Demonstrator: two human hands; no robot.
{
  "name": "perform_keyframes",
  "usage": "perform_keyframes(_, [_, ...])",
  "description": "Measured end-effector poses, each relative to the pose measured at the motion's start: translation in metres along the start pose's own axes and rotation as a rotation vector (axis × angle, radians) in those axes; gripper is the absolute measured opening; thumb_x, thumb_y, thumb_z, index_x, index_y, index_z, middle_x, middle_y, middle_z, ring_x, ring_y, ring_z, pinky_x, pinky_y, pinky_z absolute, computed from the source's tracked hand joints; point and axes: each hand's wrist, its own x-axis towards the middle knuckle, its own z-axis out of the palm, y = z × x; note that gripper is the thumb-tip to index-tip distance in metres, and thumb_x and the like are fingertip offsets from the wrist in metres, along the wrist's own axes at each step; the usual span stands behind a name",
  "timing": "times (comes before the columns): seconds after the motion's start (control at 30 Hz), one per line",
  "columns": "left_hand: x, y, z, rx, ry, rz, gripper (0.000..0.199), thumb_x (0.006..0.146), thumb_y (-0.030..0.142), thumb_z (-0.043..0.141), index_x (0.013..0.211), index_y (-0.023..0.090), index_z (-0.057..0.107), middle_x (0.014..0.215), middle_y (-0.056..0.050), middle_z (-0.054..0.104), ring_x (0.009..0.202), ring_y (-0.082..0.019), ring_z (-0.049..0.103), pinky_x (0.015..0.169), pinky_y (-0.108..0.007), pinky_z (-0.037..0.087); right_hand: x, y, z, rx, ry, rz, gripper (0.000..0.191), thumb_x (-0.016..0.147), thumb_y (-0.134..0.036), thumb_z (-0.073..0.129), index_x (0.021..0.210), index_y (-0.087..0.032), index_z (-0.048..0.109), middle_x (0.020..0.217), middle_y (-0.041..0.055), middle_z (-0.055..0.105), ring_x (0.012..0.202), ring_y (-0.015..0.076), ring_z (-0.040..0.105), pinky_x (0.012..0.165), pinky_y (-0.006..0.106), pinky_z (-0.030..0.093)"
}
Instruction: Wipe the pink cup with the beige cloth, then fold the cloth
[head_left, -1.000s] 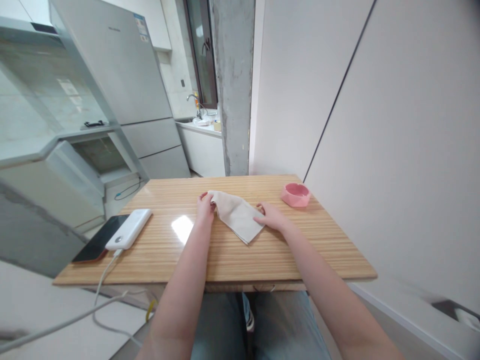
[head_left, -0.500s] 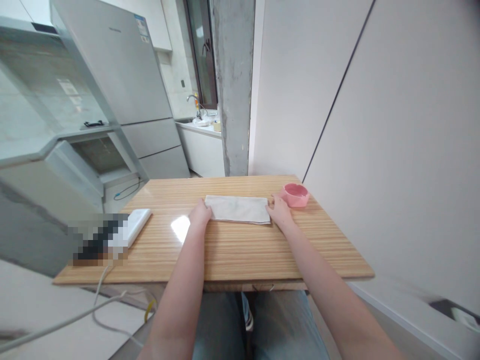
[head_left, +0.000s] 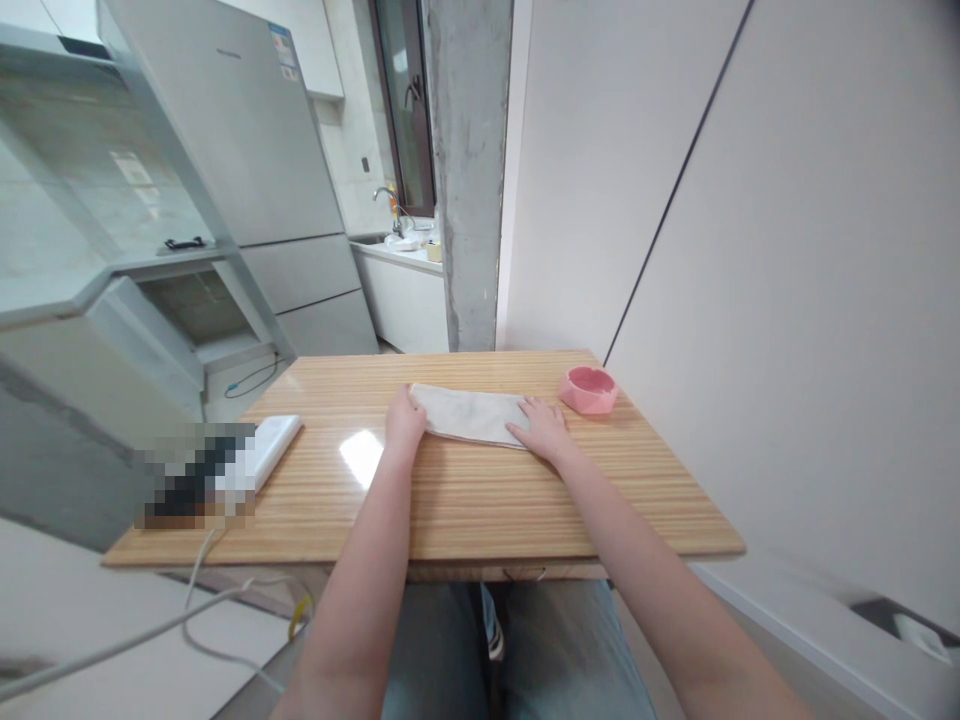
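A pale grey-white cloth (head_left: pixel 471 415), folded into a long strip, lies across the middle of the table. My left hand (head_left: pixel 405 418) is closed on its left end, which looks slightly raised. At the other end, my right hand (head_left: pixel 543 430) rests on top of the cloth with its fingers spread, covering that end. A pink faceted bowl-like dish (head_left: pixel 590 390) stands just beyond my right hand, apart from it.
The wooden table (head_left: pixel 480 510) reaches to the pale wall panel on the right. On its left side lie a white flat object (head_left: pixel 277 445) and a blurred-out dark item. Cables (head_left: pixel 196 590) hang off the front left edge.
My right hand has moved left, from the cloth's right edge onto its top, and its fingers have spread. The left end of the cloth has come up slightly in my left hand.
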Motion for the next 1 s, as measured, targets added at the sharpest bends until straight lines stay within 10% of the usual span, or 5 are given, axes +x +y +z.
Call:
perform_keyframes(0.13, [-0.021,0.018,0.022,0.088,0.031,0.334,0.051,0.072,0.008,0.058,0.12,0.024,0.053,0.106,-0.008,0.059,0.105,-0.022,0.054,0.096,-0.034,0.042,-0.002,-0.012,0.004,0.037,-0.014,-0.093,0.06,0.084,-0.053,0.053,0.133,-0.02,0.047,0.147,0.0151,0.039,0.138,0.0309,0.029,0.111,0.06,0.008])
perform_keyframes(0.47, [-0.07,0.016,0.076,-0.097,-0.817,0.355,0.046,0.074,0.019,0.064,0.119,0.021,0.055,0.099,-0.006,0.061,0.076,-0.012,0.06,0.067,-0.025,0.049,0.015,0.002,0.011,0.405,0.288,0.038,0.046,0.083,-0.012,0.036,0.128,-0.011,0.048,0.126,0.014,0.057,0.12,0.0191,0.051,0.106,0.035,0.036])
perform_keyframes(0.63, [-0.061,0.02,0.062,-0.194,-0.623,0.292,0.038,0.079,0.031,0.063,0.114,0.02,0.056,0.094,-0.005,0.06,0.069,-0.011,0.06,0.06,-0.022,0.046,0.006,-0.009,0.002,0.373,0.337,-0.156,0.038,0.09,-0.024,0.037,0.122,-0.014,0.054,0.122,0.0134,0.06,0.117,0.0212,0.051,0.106,0.039,0.036])
perform_keyframes(0.8, [-0.043,0.017,0.052,-0.187,-0.421,0.292,0.021,0.086,0.03,0.053,0.102,0.019,0.06,0.073,-0.001,0.059,0.06,-0.011,0.055,0.062,-0.024,0.044,-0.015,-0.045,-0.001,0.241,0.03,-0.451,0.034,0.094,-0.034,0.039,0.117,-0.02,0.06,0.126,0.0097,0.058,0.12,0.0206,0.05,0.105,0.037,0.036])
perform_keyframes(1.0, [-0.042,0.015,0.052,-0.08,-0.506,0.313,0.013,0.079,0.026,0.058,0.088,0.019,0.064,0.066,-0.001,0.059,0.06,-0.014,0.052,0.06,-0.025,0.041,-0.044,-0.032,-0.018,-0.11,0.09,-0.022,0.034,0.086,-0.044,0.051,0.097,-0.015,0.066,0.107,0.0196,0.063,0.104,0.0324,0.056,0.091,0.044,0.042])
